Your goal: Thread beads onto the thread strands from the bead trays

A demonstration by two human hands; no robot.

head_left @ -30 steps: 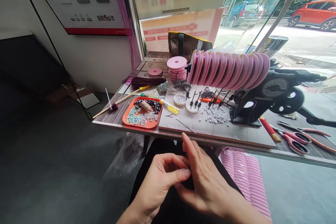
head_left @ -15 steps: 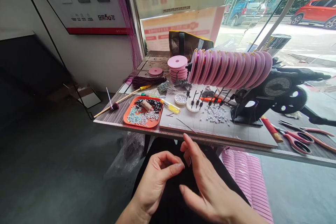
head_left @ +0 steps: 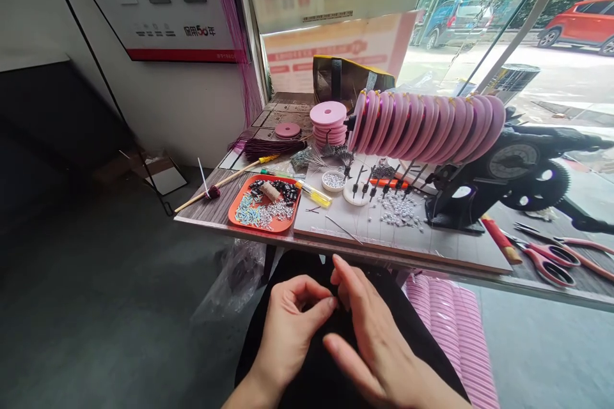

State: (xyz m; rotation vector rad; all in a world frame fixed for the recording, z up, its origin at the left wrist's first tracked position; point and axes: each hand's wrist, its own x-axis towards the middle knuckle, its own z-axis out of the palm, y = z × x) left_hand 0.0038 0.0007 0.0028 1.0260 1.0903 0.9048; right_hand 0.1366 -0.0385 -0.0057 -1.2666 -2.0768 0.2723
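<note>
- The bare left hand (head_left: pixel 295 323) had its thumb and forefinger pressed together above the black-clothed lap (head_left: pixel 311 376); anything between them was too small to tell; a slack pinch could have dropped a fine piece onto dark cloth, hard to find;
- The bare right hand (head_left: pixel 377 332) was just beside it, thumb spread from its fingers; a knock between hands might have jarred that pinch;
- The thin, straight silver metal rod (head_left: pixel 344 230) lay near the flat grey board's (head_left: pixel 455 248) front edge; a stray knuckle could have rolled it off;
- The loose pearly-white beads (head_left: pixel 400 209) lay farther back; a bumped board might have scattered them.
</note>
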